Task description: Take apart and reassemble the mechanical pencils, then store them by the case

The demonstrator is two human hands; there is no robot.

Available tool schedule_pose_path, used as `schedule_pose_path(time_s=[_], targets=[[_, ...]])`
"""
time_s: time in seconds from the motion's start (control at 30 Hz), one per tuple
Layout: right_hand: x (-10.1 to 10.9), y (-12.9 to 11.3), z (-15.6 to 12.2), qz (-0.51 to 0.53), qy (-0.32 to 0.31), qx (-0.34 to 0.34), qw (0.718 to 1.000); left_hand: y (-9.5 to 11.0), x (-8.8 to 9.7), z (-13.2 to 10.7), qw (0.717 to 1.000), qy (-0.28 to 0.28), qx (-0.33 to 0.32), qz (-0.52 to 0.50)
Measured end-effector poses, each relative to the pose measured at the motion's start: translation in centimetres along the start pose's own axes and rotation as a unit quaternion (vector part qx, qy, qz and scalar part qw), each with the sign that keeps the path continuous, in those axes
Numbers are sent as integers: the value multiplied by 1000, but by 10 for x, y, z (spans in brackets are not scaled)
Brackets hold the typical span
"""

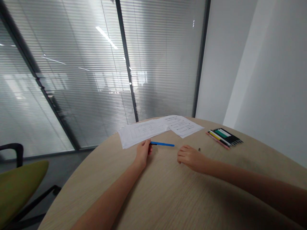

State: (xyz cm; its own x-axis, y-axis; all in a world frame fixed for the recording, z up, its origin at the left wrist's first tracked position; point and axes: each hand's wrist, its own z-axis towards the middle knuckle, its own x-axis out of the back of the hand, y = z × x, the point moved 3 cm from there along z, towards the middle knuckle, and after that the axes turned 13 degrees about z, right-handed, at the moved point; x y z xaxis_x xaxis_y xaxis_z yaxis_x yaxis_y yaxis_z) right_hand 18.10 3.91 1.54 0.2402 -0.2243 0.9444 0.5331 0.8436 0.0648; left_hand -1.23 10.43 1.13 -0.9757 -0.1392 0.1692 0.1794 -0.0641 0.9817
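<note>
My left hand (144,151) is closed around one end of a slim blue pen (164,144), which points right, just above or on the table. A short dark part of it shows beside my fingers. To the right, my right hand (189,157) rests low over the tabletop, its fingers curled inward. Whatever those fingers hold, if anything, is hidden. Just behind that hand lies a small dark object (199,149), too small to name. Printed paper sheets (144,130) lie beyond my left hand, and another printed sheet (184,127) overlaps them on the right.
A row of pencils or pens (224,138) in black, green, white, yellow and pink lies at the right of the round wooden table (153,198). A green chair (21,182) stands at the left. Behind are a glass partition with blinds (163,64) and a white wall (271,80).
</note>
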Motion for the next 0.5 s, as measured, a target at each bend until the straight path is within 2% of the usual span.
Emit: schedule_pose_path(time_s=[0.1,0.23,0.33,0.5], targets=[[7,1,-4,1,39,-29,999,-1,1,3,1000,-7,9,-10],[23,6,-17,37,159,-125,979,0,-4,2,998,-44,29,-35],[28,6,-27,140,207,-198,948,4,-17,-8,992,-109,45,-48],[29,-3,-36,347,214,-277,870,18,-45,-42,969,-230,53,-68]])
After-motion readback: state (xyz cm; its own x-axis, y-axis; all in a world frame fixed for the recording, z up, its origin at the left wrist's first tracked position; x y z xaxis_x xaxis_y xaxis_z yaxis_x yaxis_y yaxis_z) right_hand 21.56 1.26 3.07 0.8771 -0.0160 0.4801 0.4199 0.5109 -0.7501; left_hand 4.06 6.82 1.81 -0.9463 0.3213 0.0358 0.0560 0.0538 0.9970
